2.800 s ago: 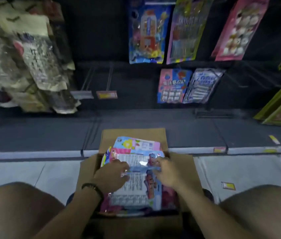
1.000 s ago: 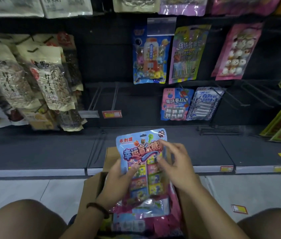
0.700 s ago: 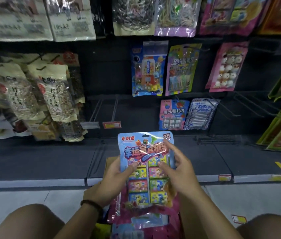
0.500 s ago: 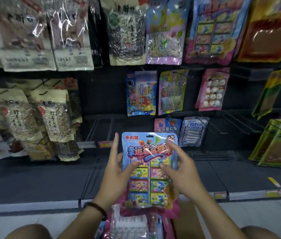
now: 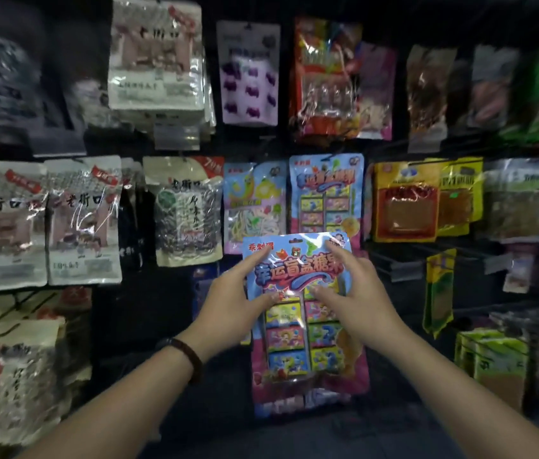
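While both hands hold it up before a dark display rack [image 5: 142, 319], the glossy plastic candy packet [image 5: 297, 342] hangs upright just below the middle of the view. It is blue at the top and pink at the bottom, with a grid of small coloured boxes behind its clear front. The left hand [image 5: 231, 303] grips its edge at 9 o'clock. The thumb is pressed on the front, and the forefinger is stretched up along the top corner at 11 o'clock. The right hand [image 5: 357, 293] grips the edge at 3 o'clock in the same way, thumb on the front and forefinger reaching to the corner at 1 o'clock. On both hands the fingers are spread, pinching the packet. The remaining fingers lie behind it, and I cannot tell how they sit. A dark beaded bracelet [image 5: 188, 356] circles the left wrist.

At 12 o'clock from the held packet, just above it and overlapped by its top edge, a matching blue-and-pink packet [image 5: 326, 193] hangs on the rack. A blue packet of pale yellow strips [image 5: 254, 207] hangs at 11 o'clock, and a yellow packet with an orange-red window [image 5: 405, 207] at 1 o'clock. White bags with black brush lettering [image 5: 82, 220] fill the rack at 9 o'clock. A lilac packet with purple shapes [image 5: 249, 74] hangs higher up, near 12 o'clock.
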A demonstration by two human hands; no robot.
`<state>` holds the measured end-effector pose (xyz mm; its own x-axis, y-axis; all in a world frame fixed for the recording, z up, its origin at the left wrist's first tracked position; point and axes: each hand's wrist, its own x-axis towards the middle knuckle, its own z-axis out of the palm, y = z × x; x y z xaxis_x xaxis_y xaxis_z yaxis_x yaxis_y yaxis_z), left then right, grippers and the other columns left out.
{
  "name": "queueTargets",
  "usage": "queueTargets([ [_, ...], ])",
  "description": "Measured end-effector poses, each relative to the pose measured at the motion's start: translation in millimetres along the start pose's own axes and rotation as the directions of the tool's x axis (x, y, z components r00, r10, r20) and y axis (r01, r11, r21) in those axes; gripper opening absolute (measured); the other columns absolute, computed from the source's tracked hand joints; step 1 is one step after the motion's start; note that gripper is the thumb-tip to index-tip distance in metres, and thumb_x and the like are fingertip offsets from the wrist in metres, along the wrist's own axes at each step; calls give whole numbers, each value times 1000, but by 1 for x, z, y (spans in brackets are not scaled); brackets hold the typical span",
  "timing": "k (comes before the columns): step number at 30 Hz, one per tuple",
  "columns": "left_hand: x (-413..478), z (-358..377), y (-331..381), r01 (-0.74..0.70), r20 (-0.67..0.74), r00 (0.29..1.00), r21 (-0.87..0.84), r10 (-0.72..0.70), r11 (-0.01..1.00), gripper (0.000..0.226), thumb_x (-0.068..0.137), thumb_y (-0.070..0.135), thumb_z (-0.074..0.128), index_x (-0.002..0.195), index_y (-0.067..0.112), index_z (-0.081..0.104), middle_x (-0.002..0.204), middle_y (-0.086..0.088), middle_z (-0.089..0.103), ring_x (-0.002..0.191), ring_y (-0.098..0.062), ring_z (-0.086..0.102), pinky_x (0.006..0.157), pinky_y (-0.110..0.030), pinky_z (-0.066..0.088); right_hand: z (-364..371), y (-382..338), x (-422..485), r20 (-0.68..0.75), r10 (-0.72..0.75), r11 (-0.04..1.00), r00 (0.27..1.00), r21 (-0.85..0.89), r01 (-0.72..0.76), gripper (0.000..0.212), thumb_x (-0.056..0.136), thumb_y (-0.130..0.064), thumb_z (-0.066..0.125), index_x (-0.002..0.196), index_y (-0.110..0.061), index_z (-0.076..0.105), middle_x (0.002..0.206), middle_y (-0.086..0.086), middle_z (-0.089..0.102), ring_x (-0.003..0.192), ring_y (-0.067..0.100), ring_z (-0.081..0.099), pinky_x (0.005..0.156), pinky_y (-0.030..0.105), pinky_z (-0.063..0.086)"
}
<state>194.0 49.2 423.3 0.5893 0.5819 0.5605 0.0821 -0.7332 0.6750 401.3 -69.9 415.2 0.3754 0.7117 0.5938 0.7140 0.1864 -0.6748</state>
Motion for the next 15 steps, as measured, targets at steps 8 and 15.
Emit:
queueTargets([
  [8, 126, 12, 62, -189, -11, 981, 188, 195, 964, 87, 97, 22, 76, 165, 41, 26, 170, 17, 30, 157, -12, 29, 126, -40, 36, -73, -12, 102, -167, -28, 996, 985, -90, 13, 82, 91, -34, 83, 160, -41, 38, 147, -2, 36, 128, 16, 43, 85, 6, 41],
  [15, 208, 30, 76, -196, 32, 981, 120, 193, 973, 85, 98, 12, 74, 165, 38, 27, 168, 12, 35, 147, -15, 46, 78, 7, 41, -103, -5, 170, -244, -38, 996, 969, -91, 16, 82, 84, -29, 89, 153, -46, 48, 147, 3, 36, 128, 25, 49, 102, 34, 46],
])
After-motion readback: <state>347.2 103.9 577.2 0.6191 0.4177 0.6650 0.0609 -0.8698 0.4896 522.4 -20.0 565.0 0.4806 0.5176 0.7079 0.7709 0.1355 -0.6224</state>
